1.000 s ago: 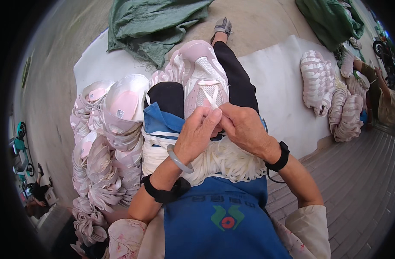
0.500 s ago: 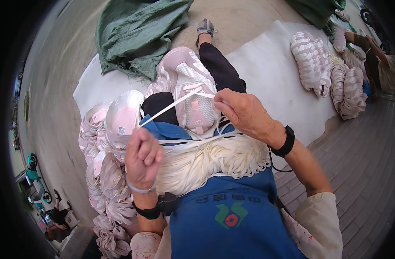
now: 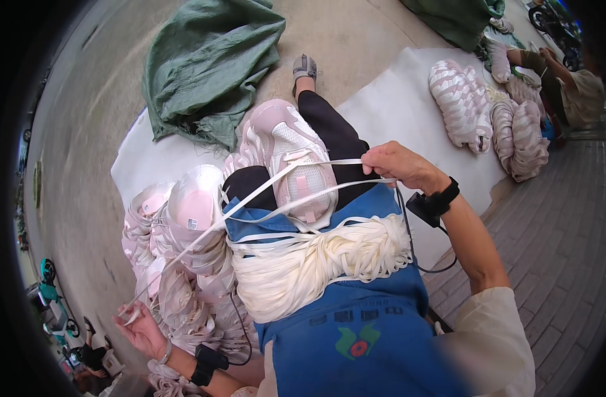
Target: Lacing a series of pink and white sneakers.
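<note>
A pink and white shoe upper (image 3: 301, 137) rests between my knees, its tongue toward me. A white shoelace (image 3: 263, 187) runs through its eyelets and is stretched to both sides. My right hand (image 3: 405, 167) pinches the lace to the right of the upper, and a second strand passes at its fingers. Far out at the lower left, my left hand (image 3: 144, 332) holds the long end of the lace, fingers curled. Across my blue apron (image 3: 369, 321) lies a thick bundle of cream shoelaces (image 3: 323, 264).
Stacked pink and white uppers (image 3: 195, 205) stand left of my lap. More stacks (image 3: 458, 102) lie on the white sheet (image 3: 399, 99) at the right. A green cloth sack (image 3: 210, 66) is at the far left. Another person (image 3: 577, 96) sits at the far right.
My left hand has swung down and far to the left, drawing the lace out long. My right hand has shifted slightly right and down, the lace still in its fingers.
</note>
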Tool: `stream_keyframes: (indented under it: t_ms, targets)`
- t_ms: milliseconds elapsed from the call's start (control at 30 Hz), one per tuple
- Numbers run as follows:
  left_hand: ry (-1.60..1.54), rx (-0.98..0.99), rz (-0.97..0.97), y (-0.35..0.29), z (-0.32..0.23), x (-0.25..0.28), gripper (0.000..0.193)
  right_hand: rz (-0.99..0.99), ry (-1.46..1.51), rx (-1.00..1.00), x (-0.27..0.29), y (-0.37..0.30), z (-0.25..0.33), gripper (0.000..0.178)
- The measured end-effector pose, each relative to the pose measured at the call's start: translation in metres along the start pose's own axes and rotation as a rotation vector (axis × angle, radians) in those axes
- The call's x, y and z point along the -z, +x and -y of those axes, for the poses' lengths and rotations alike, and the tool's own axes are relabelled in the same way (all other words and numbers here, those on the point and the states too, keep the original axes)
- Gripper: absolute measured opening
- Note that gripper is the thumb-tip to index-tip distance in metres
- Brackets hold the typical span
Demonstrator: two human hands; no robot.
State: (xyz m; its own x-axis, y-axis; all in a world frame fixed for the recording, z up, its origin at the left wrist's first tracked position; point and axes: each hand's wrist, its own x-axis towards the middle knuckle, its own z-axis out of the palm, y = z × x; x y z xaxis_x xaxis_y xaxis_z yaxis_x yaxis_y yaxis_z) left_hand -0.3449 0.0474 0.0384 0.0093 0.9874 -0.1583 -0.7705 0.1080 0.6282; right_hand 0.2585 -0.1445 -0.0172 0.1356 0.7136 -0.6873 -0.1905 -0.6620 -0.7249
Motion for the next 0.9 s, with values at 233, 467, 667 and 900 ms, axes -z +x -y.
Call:
stream_keyframes:
  t_ms: [233, 467, 667, 900]
  targets:
    - [-0.002, -0.286, -0.434, 0.016, -0.042, 0.061, 0.026, -0.394, -0.176, -0.024, 0.035, 0.037, -0.035, 0.033]
    - [0.254, 0.033, 0.329, 0.024, 0.007, -0.002, 0.031, -0.614, -1.126, -0.014, 0.044, 0.053, -0.056, 0.024]
    - [1.145, 0.222, 0.427, -0.023, 0.213, -0.146, 0.032, -0.474, -0.499, 0.716, -0.022, 0.031, 0.006, 0.018]
    - [1.645, -0.075, 0.960, -0.020, 0.304, -0.177, 0.023, -0.439, -1.001, 0.879, -0.079, 0.013, 0.001, 0.034]
